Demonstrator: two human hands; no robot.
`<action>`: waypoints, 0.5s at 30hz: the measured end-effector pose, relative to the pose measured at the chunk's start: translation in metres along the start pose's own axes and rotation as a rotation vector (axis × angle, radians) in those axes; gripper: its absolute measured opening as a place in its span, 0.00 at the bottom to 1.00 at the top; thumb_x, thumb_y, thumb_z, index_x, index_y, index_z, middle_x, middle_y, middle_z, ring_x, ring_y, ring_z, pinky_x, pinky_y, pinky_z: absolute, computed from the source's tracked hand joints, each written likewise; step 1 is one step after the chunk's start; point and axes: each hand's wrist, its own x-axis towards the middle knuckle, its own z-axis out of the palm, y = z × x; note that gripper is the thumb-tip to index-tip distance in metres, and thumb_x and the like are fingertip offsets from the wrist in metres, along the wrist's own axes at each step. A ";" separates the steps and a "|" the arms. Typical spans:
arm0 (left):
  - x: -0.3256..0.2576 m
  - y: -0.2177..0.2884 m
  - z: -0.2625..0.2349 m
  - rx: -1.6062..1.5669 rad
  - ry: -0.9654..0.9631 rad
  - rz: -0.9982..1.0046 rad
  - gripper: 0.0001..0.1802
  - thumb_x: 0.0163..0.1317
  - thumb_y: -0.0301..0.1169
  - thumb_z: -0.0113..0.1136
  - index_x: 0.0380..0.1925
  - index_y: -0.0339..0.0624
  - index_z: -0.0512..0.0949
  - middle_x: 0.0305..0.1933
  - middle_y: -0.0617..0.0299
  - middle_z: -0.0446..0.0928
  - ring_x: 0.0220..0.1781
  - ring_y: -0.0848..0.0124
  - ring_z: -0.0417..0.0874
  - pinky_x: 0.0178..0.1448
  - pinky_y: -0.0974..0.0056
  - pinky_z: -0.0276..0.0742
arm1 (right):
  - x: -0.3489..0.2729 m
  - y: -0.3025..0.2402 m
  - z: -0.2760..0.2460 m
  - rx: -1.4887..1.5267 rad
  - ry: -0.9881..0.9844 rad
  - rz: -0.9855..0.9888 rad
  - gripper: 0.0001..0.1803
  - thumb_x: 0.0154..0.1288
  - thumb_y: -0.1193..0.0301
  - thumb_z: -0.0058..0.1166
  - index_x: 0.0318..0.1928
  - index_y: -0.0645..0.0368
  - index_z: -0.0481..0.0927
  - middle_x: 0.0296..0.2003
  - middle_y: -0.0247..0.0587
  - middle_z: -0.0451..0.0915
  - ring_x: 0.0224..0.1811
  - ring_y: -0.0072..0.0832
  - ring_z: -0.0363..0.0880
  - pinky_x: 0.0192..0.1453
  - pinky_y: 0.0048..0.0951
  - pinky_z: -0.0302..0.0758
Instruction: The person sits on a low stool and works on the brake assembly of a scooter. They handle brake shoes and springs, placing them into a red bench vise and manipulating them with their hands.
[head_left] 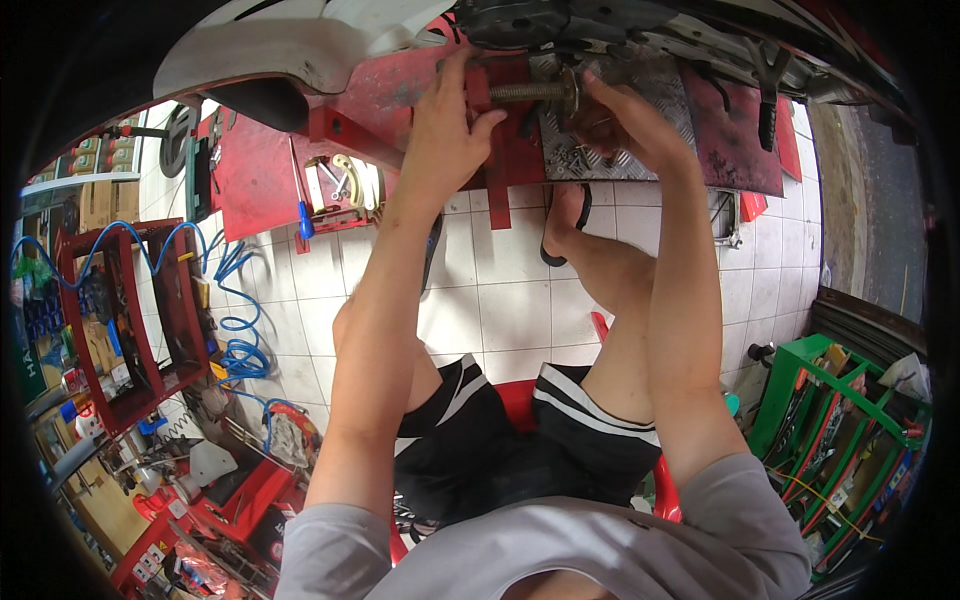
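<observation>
At the top centre, a threaded metal rod [527,91] lies level between my two hands, running out from a red metal bracket [479,92]. My left hand [452,132] wraps its fingers and thumb around this bracket. Over the rod's other end, my right hand [625,122] is closed, its thumb against the round disc [571,92] and its fingers curled below; part of the grip is in shadow. Behind both hands hangs the dark underside of a motorcycle [520,22]. Beneath them is a red lift platform with a metal tread plate [640,160] set in it.
A tray [345,190] of wrenches and a blue-handled screwdriver [305,215] lie left on the platform. A coiled blue air hose [243,355] and red shelf frame [135,310] stand left; a green rack [830,430] is at right. A red bar [355,140] slants near my left forearm.
</observation>
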 end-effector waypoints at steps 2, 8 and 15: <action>0.000 0.000 0.000 -0.012 -0.007 -0.011 0.36 0.52 0.23 0.65 0.62 0.37 0.64 0.46 0.48 0.79 0.29 0.63 0.80 0.39 0.61 0.76 | -0.006 0.005 0.008 0.026 0.066 -0.171 0.33 0.67 0.51 0.55 0.58 0.69 0.72 0.28 0.42 0.82 0.25 0.27 0.80 0.31 0.26 0.77; 0.001 0.001 0.000 -0.007 -0.009 -0.006 0.36 0.52 0.23 0.65 0.62 0.38 0.64 0.44 0.48 0.79 0.29 0.61 0.80 0.38 0.60 0.76 | -0.010 -0.006 0.015 -0.138 0.132 -0.369 0.35 0.67 0.52 0.55 0.67 0.58 0.67 0.44 0.41 0.79 0.36 0.24 0.79 0.40 0.25 0.78; 0.001 -0.001 0.001 -0.025 -0.010 -0.022 0.36 0.51 0.22 0.66 0.62 0.38 0.64 0.43 0.49 0.80 0.28 0.62 0.80 0.36 0.61 0.76 | 0.002 0.009 0.013 -0.128 0.342 -0.556 0.32 0.67 0.56 0.55 0.66 0.59 0.68 0.36 0.41 0.83 0.26 0.21 0.78 0.29 0.22 0.73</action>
